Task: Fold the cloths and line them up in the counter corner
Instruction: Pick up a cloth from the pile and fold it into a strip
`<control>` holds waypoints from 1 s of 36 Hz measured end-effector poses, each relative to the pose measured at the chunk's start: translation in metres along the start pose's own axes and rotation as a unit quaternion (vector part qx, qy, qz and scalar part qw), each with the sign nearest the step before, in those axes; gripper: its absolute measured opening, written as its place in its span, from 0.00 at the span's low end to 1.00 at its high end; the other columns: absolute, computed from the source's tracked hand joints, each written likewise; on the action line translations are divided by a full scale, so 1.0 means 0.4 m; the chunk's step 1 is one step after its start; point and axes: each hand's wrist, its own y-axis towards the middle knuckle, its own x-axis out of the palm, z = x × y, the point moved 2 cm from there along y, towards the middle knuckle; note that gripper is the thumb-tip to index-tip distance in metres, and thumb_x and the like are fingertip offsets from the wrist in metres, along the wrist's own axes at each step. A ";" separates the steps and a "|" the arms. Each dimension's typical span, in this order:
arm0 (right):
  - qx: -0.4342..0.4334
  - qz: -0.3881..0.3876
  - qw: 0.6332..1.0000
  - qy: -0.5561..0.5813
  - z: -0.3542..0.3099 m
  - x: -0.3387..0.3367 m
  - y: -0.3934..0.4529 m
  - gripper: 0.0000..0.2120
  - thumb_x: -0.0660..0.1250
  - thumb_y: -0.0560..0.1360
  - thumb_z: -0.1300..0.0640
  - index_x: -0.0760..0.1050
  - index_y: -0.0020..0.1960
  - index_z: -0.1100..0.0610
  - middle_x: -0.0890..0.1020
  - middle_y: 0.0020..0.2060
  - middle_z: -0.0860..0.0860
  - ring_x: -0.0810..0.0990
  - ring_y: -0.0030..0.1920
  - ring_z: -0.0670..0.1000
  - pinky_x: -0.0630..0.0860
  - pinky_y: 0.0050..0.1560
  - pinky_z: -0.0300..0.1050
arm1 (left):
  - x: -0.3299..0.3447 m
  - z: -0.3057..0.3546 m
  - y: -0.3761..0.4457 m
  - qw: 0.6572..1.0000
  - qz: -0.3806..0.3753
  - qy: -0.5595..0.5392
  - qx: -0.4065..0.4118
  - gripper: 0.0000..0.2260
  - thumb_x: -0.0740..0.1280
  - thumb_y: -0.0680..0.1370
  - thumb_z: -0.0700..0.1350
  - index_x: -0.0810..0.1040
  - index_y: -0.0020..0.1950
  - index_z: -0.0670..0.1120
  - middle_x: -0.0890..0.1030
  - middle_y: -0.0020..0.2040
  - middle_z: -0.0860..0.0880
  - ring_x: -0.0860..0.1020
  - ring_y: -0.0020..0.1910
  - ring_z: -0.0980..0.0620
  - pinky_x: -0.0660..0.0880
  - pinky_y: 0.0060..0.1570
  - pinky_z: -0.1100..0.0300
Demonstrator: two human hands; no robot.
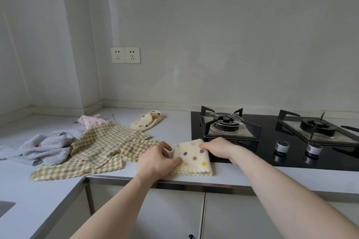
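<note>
The folding step is in hand: the cream polka-dot cloth (192,156) lies folded to a small square at the bench (252,176) front edge, just at 9 o'clock of the gas hob (272,141). The left hand (155,159) pinches its left edge; the right hand (217,147) presses its far right corner with curled fingers. Next likely comes carrying it toward 10 o'clock, past the unfolded checked cloth (97,147), grey cloth (46,145), pink floral cloth (93,121) and second dotted cloth (147,120), to the corner.

No readable text, label, brand or number shows on anything in this view
</note>
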 end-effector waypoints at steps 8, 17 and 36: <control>-0.110 0.118 0.983 0.081 0.054 0.051 -0.002 0.07 0.74 0.70 0.49 0.81 0.47 0.43 0.84 0.46 0.40 0.82 0.50 0.45 0.79 0.56 0.50 | 0.004 -0.004 0.001 1.000 0.003 -0.006 0.012 0.20 0.69 0.68 0.67 0.75 0.55 0.60 0.81 0.43 0.63 0.79 0.45 0.60 0.77 0.52 0.57; -0.203 0.152 0.952 0.172 0.069 0.061 -0.046 0.14 0.70 0.75 0.63 0.82 0.53 0.45 0.85 0.46 0.43 0.83 0.41 0.44 0.81 0.42 0.40 | 0.004 -0.007 -0.004 0.998 0.012 -0.046 0.042 0.17 0.72 0.71 0.62 0.75 0.57 0.61 0.81 0.40 0.59 0.79 0.41 0.62 0.78 0.42 0.60; -0.219 0.151 0.929 0.257 0.071 0.068 -0.055 0.10 0.69 0.75 0.69 0.84 0.46 0.55 0.87 0.40 0.50 0.84 0.34 0.48 0.78 0.36 0.37 | 0.004 -0.001 -0.015 0.989 0.032 -0.111 0.088 0.34 0.73 0.71 0.61 0.66 0.75 0.59 0.80 0.34 0.55 0.79 0.38 0.61 0.78 0.46 0.59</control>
